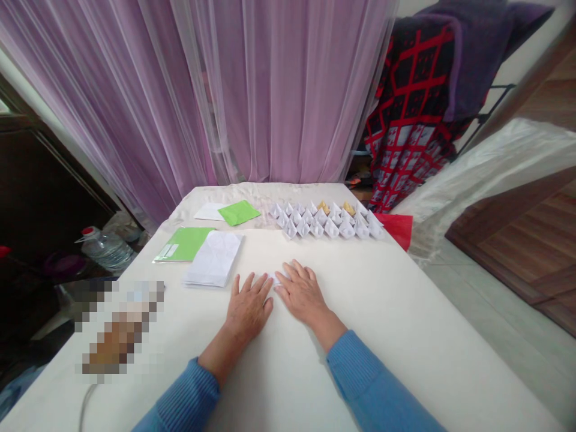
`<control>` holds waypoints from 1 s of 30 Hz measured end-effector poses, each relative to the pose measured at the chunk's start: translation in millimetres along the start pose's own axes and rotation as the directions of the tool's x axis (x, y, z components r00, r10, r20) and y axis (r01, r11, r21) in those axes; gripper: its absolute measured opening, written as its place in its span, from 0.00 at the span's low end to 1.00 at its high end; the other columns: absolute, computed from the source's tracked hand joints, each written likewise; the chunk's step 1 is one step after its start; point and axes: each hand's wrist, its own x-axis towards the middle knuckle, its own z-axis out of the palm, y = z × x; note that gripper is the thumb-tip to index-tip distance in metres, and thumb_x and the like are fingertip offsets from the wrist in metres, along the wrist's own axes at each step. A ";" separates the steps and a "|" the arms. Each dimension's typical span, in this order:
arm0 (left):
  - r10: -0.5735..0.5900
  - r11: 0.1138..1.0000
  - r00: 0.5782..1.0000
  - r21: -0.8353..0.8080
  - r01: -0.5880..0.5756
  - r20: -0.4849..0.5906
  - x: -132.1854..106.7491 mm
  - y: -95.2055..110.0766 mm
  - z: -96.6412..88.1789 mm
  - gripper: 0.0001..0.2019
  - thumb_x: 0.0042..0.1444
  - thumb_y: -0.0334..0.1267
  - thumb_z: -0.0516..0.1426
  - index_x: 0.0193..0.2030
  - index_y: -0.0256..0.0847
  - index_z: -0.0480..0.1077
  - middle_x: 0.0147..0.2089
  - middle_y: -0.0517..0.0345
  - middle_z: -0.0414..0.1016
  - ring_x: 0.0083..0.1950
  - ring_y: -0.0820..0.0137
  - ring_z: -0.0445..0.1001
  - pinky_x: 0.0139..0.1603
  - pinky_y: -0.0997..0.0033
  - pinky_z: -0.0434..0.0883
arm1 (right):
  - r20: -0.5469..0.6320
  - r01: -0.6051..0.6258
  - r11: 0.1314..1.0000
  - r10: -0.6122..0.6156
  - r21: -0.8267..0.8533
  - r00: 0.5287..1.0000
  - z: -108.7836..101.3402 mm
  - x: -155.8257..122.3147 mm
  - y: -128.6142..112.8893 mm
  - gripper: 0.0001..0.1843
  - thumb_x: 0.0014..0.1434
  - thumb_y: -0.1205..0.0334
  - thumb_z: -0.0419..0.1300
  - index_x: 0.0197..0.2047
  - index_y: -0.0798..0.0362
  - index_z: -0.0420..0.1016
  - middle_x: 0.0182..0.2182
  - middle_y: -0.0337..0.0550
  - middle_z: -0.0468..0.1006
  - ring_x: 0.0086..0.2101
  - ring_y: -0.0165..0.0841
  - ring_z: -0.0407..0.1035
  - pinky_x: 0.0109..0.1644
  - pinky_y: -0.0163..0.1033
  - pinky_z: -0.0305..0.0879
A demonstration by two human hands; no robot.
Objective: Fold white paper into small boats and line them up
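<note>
My left hand [249, 306] and my right hand [300, 290] lie flat side by side on the white table [382, 312], fingers stretched out. They press on a small piece of white paper [274, 278] that shows only between the fingertips. Both wrists wear blue sleeves. Left of the hands sits a stack of white paper sheets [214, 259]. Beyond the hands, several folded white paper boats [326, 221] stand in rows near the table's far edge.
A green packet [182, 244] lies beside the white stack, with a green sheet [239, 212] and a white sheet [209, 211] farther back. A red sheet [398, 228] hangs at the far right edge. Purple curtains hang behind; a plastic bottle [105, 246] stands left, below the table.
</note>
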 end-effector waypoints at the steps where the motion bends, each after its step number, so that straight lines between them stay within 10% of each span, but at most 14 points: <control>1: 0.003 1.000 1.000 0.000 -0.003 -0.008 0.0 -0.3 0.8 0.21 0.62 0.40 0.51 0.62 0.51 0.66 0.64 0.60 0.68 0.66 0.53 0.64 0.67 0.35 0.52 | 0.019 -0.017 1.000 0.017 -0.012 1.000 -0.2 -2.0 -0.2 0.22 0.68 0.51 0.48 0.62 0.43 0.67 0.65 0.45 0.63 0.65 0.44 0.47 0.63 0.54 0.44; 18: 0.136 0.984 0.991 0.118 -0.135 -0.002 9.7 -6.0 -9.0 0.18 0.60 0.41 0.56 0.57 0.51 0.72 0.54 0.45 0.75 0.52 0.54 0.74 0.64 0.37 0.54 | -0.001 -0.200 0.975 0.201 -0.094 0.980 -8.7 -29.6 9.7 0.22 0.67 0.53 0.48 0.62 0.45 0.67 0.64 0.50 0.62 0.64 0.45 0.50 0.63 0.56 0.48; 30: -0.086 0.990 0.996 -0.111 0.090 0.037 38.3 -8.4 -9.4 0.17 0.60 0.41 0.56 0.55 0.46 0.72 0.57 0.48 0.73 0.57 0.55 0.71 0.58 0.50 0.65 | -0.119 -0.294 0.955 0.288 -0.044 0.950 -4.8 -31.7 14.4 0.20 0.64 0.58 0.53 0.57 0.52 0.70 0.59 0.49 0.70 0.59 0.42 0.59 0.61 0.48 0.54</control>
